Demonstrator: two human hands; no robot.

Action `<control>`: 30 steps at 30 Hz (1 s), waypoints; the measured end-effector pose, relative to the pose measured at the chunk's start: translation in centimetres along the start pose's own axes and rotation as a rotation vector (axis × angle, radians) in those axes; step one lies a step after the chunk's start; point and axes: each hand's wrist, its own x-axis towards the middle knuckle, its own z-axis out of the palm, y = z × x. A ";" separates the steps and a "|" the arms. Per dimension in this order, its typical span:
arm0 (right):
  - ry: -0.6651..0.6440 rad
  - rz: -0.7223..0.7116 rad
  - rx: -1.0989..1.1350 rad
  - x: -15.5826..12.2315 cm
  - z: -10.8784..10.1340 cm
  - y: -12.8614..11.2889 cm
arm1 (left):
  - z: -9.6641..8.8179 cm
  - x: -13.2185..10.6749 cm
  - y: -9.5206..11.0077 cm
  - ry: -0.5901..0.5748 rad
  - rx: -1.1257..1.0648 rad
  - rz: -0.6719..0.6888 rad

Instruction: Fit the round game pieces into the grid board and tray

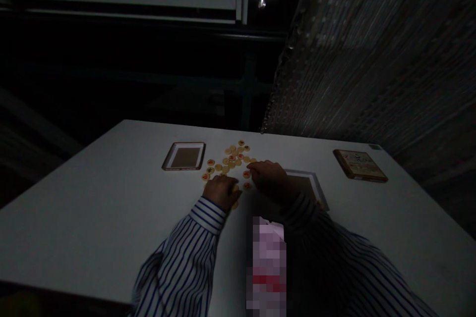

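Observation:
Several small round yellow tokens [234, 156] with red marks lie scattered on a white table [92, 218]. My left hand [222, 191] rests on the nearest tokens, its fingers curled and pressed down on them. My right hand [269, 176] is beside it, fingers bent, its fingertips touching a token [247, 174] at the near right of the pile. Both arms wear striped sleeves. What the fingers grip is too dark to make out.
An open tray [184, 156] with a brown inside lies left of the tokens. A second tray [316, 185] sits partly under my right wrist. A brown printed box [360, 164] lies at the far right. A beaded curtain [372, 59] hangs behind.

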 end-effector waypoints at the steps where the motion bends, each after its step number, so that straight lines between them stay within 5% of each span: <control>1: -0.008 0.001 -0.003 0.1 0.3 -0.1 | -0.1 0.0 0.1 -0.022 0.007 -0.010; 10: -0.054 0.010 0.077 -0.3 1.8 -0.2 | -0.2 0.5 0.4 -0.114 0.052 -0.101; 16: 0.030 0.002 0.128 -0.8 2.5 0.0 | 0.2 0.4 -0.2 -0.014 -0.045 -0.059; 23: 0.102 0.003 0.152 -0.8 2.9 0.1 | -0.3 0.1 -0.1 0.215 -0.565 -0.142; 30: 0.159 -0.063 0.187 -0.7 2.7 0.1 | -0.8 0.1 -0.2 0.226 -1.090 -0.330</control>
